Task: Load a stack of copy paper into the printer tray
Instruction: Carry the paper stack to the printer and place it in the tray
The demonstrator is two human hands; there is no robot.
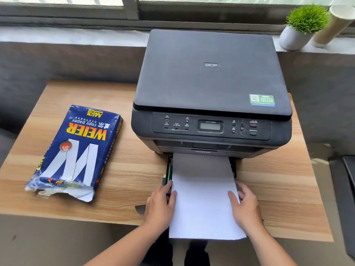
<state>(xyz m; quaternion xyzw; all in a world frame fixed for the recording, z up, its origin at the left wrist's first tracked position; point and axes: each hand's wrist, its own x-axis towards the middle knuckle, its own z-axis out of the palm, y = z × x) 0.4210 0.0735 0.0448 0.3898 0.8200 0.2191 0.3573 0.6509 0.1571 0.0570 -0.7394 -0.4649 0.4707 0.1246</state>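
Note:
A dark grey printer (211,77) stands on a wooden table (130,169). Its paper tray (169,169) is pulled out at the front, and only its dark side rails show. A white stack of copy paper (203,192) lies over the tray, its far end under the printer's front and its near end past the table edge. My left hand (160,206) grips the stack's left edge, thumb on top. My right hand (245,206) grips the right edge the same way. A torn-open blue ream wrapper (76,150) lies to the left.
A small potted plant (303,25) and a cream cylinder (334,24) stand on the window sill behind the printer at the right. A dark object (348,181) sits at the right edge. The table's near edge runs just under my wrists.

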